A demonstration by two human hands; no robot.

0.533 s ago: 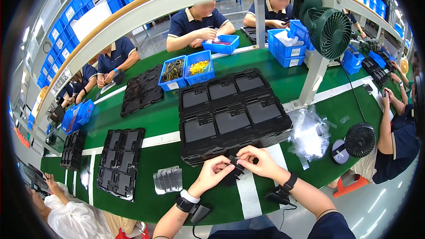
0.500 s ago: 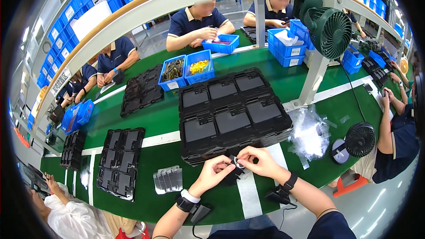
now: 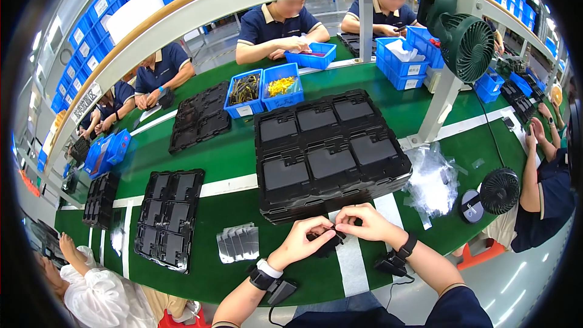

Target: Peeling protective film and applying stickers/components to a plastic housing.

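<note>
My left hand (image 3: 305,240) and my right hand (image 3: 369,226) meet just in front of a stack of black trays (image 3: 331,202). Pinched between their fingertips is a small dark part (image 3: 328,248), partly covered by the fingers. Its exact kind is too small to make out. Both hands are closed, thumb against forefinger. Each wrist wears a black strap with a small dark block (image 3: 281,292) close by. The top tray's compartments hold flat dark-grey rectangular pieces (image 3: 330,162).
Clear film sheets (image 3: 238,243) lie left of my hands, and a heap of clear film (image 3: 432,185) lies right. Beyond are a small black fan (image 3: 499,191), a metal post (image 3: 438,106), a green fan (image 3: 466,45) and blue bins (image 3: 283,101). Co-workers sit around the green table.
The whole view has shifted slightly, moving the table things rightward. My fingertips have drawn closer around the small part, and a pale bit seen between them before no longer shows.
</note>
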